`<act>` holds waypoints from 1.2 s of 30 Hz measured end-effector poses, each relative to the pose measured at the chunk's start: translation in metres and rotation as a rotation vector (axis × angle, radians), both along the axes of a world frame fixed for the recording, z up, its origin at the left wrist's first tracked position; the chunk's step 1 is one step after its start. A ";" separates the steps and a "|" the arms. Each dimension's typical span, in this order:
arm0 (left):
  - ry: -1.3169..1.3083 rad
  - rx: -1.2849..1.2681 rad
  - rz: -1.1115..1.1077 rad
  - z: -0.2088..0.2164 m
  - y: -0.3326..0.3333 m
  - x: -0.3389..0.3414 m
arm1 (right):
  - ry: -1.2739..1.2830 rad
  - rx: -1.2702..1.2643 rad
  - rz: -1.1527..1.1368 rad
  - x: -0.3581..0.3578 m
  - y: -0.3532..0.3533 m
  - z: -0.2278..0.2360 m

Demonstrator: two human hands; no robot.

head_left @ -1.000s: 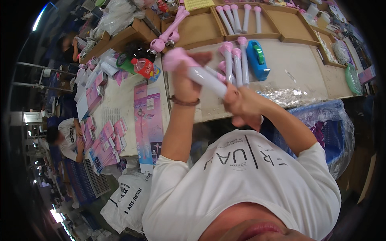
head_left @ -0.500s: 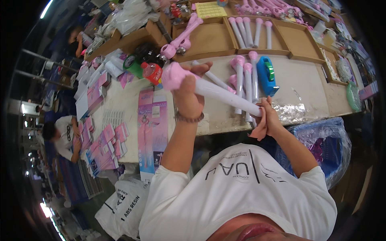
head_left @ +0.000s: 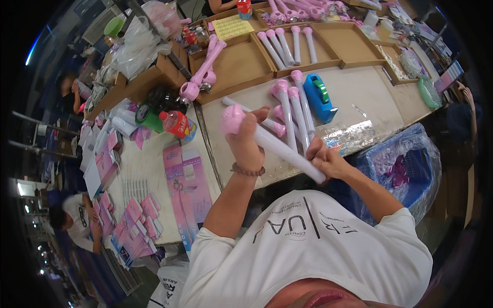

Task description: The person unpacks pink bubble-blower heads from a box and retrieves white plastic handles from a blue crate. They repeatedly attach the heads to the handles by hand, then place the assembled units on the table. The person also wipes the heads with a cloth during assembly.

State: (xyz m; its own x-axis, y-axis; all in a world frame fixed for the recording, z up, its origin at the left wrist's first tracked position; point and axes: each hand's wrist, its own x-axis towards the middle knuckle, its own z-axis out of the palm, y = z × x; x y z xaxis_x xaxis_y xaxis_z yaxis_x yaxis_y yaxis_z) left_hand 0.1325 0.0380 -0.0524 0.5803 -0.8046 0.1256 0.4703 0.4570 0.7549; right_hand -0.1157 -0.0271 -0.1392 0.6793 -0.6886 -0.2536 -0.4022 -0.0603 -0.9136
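In front of my chest I hold a toy wand (head_left: 280, 142), a white tube with a rounded pink head, slanting down to the right. My left hand (head_left: 246, 136) is closed round it just below the head. Closed fingers of my right hand (head_left: 327, 159) lie at the tube's lower end; whether a cloth is inside them is hidden. Beyond my hands, several similar wands (head_left: 291, 110) lie on the table (head_left: 215, 119), beside a blue tape dispenser (head_left: 319, 100) with a green roll.
Shallow cardboard trays (head_left: 233, 64) line the back, one with several wands. On the left are a red-labelled bottle (head_left: 178, 124), flat pink boxes (head_left: 187, 192) and a co-worker (head_left: 77, 220). A plastic-lined blue crate (head_left: 370, 167) stands at the right, below the table edge.
The wand has tilted more steeply, its lower end swinging down toward me. My right hand has moved down and left with it. The pink cloth it held is no longer visible.
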 end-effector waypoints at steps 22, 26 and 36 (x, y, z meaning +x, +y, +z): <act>-0.241 0.948 0.043 -0.215 -0.037 0.004 | -0.169 -0.172 -0.392 0.041 -0.381 0.002; -0.415 1.057 -0.075 -0.225 -0.044 0.000 | -0.112 -0.093 -0.383 0.029 -0.364 -0.011; -0.833 1.229 -0.274 -0.207 -0.089 -0.050 | -1.197 0.942 -0.006 -0.019 -0.264 0.036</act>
